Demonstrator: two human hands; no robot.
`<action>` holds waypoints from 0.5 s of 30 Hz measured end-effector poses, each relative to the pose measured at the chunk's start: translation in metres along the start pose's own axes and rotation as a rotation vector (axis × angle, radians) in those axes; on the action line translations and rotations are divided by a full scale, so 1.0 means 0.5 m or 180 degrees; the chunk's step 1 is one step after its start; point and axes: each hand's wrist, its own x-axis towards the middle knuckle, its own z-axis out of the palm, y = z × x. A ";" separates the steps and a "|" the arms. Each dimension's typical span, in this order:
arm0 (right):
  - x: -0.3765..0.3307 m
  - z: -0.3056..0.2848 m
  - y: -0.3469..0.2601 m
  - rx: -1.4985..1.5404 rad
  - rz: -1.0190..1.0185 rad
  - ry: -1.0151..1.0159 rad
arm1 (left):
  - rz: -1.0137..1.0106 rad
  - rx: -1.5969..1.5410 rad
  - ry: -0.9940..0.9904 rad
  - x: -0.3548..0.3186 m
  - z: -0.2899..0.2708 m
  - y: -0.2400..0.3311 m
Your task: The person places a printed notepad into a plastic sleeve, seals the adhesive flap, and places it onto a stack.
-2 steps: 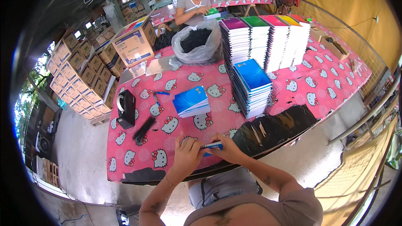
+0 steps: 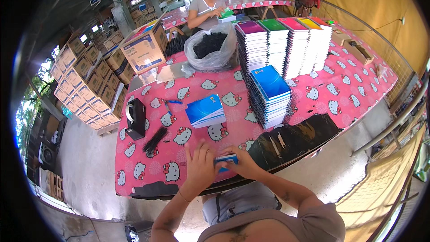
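Observation:
A small blue notebook (image 2: 229,159) is held at the table's near edge, seen almost edge-on. My right hand (image 2: 245,165) is closed round its right end. Against its left end rests my left hand (image 2: 200,166), fingers stretched upward and apart, the thumb side touching the notebook. Whether a binding coil is in it is too small to make out. Beyond my hands lie a few blue notebooks (image 2: 205,110) in a short, fanned pile. To the left is a bundle of black binding coils (image 2: 155,141).
A tall stack of blue spiral notebooks (image 2: 270,83) stands right of centre, with coloured stacks (image 2: 286,47) behind. A black tape dispenser (image 2: 135,118), blue pen (image 2: 174,102), bag of black coils (image 2: 210,47) and carton (image 2: 143,51) are around. Black-patched cardboard (image 2: 295,141) covers the near right edge. A co-worker (image 2: 207,6) handles a green notebook.
My left hand's fingers have straightened and spread from their bent hold. The notebook has tilted, showing more of its side. Across the table, the co-worker has lifted the green cover.

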 end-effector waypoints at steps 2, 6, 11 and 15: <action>0.006 0.025 -0.033 -0.0140 -0.0101 0.0106 | 0.0049 0.0024 0.0138 -0.062 0.025 0.034; 0.025 0.031 -0.034 0.0115 0.0082 0.0038 | 0.0127 0.0476 0.0636 -0.060 0.066 0.029; 0.020 0.026 -0.053 -0.0297 -0.0002 0.0027 | -0.0046 -0.0089 0.0592 -0.002 0.012 0.038; -0.003 0.038 -0.021 0.0068 0.0292 -0.0093 | -0.0001 -0.0154 0.0569 -0.006 0.034 0.066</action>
